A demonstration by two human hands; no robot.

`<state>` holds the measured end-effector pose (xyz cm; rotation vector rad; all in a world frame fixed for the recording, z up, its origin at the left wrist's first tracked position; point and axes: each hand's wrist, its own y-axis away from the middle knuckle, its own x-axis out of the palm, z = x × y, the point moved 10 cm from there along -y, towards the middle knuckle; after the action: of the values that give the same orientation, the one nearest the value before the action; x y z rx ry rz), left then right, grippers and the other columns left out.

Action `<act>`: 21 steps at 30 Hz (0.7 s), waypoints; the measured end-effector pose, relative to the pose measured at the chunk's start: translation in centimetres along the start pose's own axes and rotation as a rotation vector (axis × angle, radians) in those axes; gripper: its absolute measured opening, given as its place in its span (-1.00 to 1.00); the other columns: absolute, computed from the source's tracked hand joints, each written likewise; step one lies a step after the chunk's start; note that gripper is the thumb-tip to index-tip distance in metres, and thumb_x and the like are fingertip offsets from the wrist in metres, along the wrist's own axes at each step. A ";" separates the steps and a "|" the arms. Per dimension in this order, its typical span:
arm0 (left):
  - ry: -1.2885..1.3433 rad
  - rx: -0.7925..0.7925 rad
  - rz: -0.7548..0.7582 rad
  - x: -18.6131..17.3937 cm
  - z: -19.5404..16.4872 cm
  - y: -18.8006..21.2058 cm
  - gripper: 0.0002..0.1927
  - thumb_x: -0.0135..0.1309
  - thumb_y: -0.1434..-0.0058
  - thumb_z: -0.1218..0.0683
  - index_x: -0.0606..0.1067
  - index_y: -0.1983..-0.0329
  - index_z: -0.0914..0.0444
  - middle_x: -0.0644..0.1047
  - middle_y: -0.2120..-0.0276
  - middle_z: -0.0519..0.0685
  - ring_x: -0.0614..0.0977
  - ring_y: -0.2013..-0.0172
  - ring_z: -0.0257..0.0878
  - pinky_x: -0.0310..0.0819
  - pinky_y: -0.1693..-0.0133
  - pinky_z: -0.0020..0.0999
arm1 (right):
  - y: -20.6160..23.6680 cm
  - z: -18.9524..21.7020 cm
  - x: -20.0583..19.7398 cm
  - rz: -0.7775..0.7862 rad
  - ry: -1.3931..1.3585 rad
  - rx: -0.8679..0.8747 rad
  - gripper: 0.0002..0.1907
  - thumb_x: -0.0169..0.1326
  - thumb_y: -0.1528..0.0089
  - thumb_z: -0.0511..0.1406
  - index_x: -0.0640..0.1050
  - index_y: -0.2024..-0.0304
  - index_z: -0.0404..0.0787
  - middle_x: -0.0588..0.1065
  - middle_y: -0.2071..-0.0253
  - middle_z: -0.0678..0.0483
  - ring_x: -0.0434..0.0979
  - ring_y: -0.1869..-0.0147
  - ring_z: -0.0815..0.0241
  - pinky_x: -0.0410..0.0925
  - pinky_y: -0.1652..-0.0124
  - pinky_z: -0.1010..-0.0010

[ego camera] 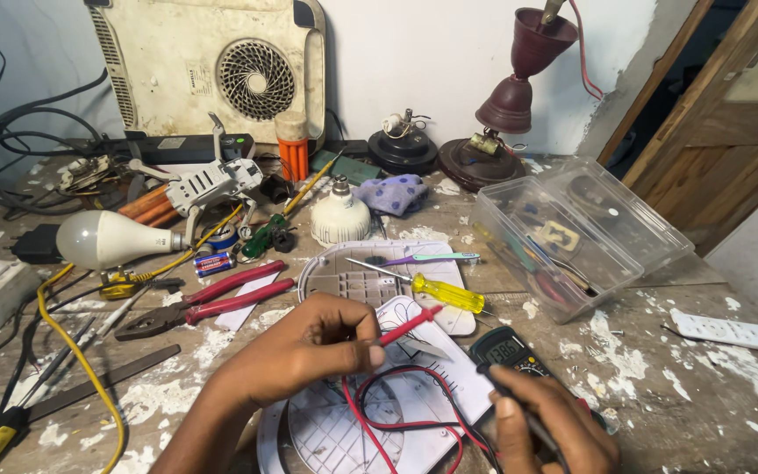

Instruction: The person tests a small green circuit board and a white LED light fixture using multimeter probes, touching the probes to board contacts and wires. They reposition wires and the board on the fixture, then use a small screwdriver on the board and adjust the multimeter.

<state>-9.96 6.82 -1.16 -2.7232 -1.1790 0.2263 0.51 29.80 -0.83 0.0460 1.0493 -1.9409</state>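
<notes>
1. The left hand (309, 351), at lower centre of the frame, has its grip closed around a thin red test probe (410, 325), fingertips pinching the shaft, tip pointing up and right.
2. The right hand (554, 430), at the lower right, has its grip closed around a black test probe (493, 376), mostly hidden by the fingers.
3. Red and black leads (396, 421) loop over a round white plastic panel (344, 434) beneath both hands.
4. A dark handheld multimeter with a lit display (504, 349) lies just above the right hand, touching the panel's edge.
5. A yellow-handled screwdriver (445, 292) rests on a second white ribbed panel (344, 276) above the left hand.
6. Red-handled pliers (212, 303) lie left of centre on the paint-flecked wooden surface (660, 386).
7. A clear plastic box of parts (572, 233) sits at the right; a white light bulb (103, 239) lies at the left.
</notes>
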 end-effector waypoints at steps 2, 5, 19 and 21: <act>0.093 -0.010 -0.014 -0.1 -0.1 0.0 -0.76 0.21 -0.15 0.02 0.45 0.46 0.25 0.44 0.53 -0.21 0.40 0.44 -0.43 0.23 0.36 -0.43 | -0.7 -0.8 -0.6 -0.036 -0.002 0.103 -0.75 0.15 -0.22 -0.33 0.66 0.06 -0.22 0.63 0.34 -0.01 0.71 0.31 0.27 0.52 0.28 0.42; 0.108 -0.012 -0.083 -0.8 -0.3 0.1 -0.69 0.23 -0.20 -0.02 0.42 0.47 0.25 0.37 0.54 -0.23 0.34 0.47 -0.45 0.15 0.42 -0.45 | -2.8 1.5 -0.8 -0.036 -0.006 -0.031 -0.74 0.15 -0.26 -0.30 0.50 0.04 -0.29 0.58 0.14 -0.03 0.61 0.17 0.26 0.46 0.14 0.42; 0.286 -0.067 -0.278 -1.2 1.6 -0.6 -0.70 0.24 -0.22 -0.06 0.48 0.33 0.25 0.48 0.61 -0.15 0.51 0.64 -0.40 0.30 0.59 -0.51 | -7.9 7.1 10.1 0.629 -0.351 0.092 -0.52 -0.10 -0.38 -0.44 0.52 -0.34 -0.14 0.54 0.02 0.01 0.49 0.26 0.24 0.43 0.32 0.49; 0.310 -0.044 -0.290 -1.2 1.5 -0.7 -0.70 0.23 -0.23 -0.07 0.48 0.32 0.25 0.49 0.60 -0.14 0.51 0.63 -0.40 0.32 0.60 -0.51 | -8.0 8.7 10.3 0.608 -0.318 -0.063 -0.47 -0.11 -0.35 -0.50 0.49 -0.37 -0.18 0.53 0.02 -0.03 0.49 0.23 0.19 0.42 0.24 0.49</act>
<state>-11.58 6.58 -2.41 -2.4596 -1.4684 -0.2522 -8.34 18.61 5.67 0.0176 0.7677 -1.3121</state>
